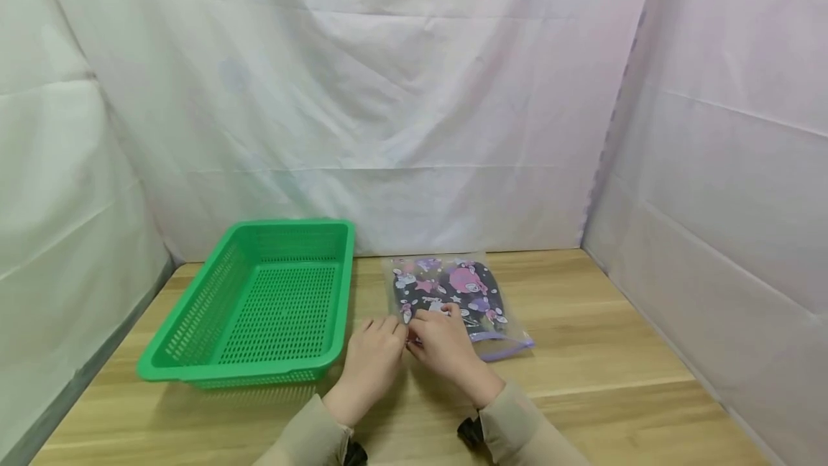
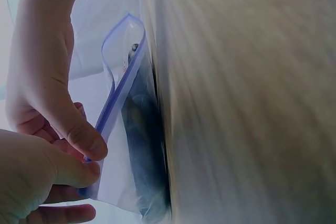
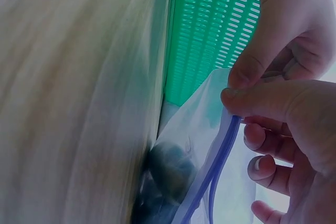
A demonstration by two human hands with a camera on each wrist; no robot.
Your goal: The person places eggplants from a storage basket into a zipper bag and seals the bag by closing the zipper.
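Note:
A clear zip bag (image 1: 507, 311) with a purple zip strip (image 1: 507, 352) lies on the table, its mouth toward me. Inside is a dark item printed with pink and purple cartoon figures (image 1: 466, 279); its kind is unclear. My left hand (image 1: 374, 359) pinches the left end of the zip strip between thumb and fingers. Close beside it, my right hand (image 1: 448, 347) pinches the same strip. Away from the hands, the two sides of the strip (image 2: 122, 80) gape apart in the left wrist view. In the right wrist view the thumbs nearly touch at the bag's corner.
A green perforated plastic basket (image 1: 343, 322) stands on the table left of the bag. The wooden table (image 1: 601, 351) ends against white cloth (image 1: 414, 207) at the back, with more cloth on both sides.

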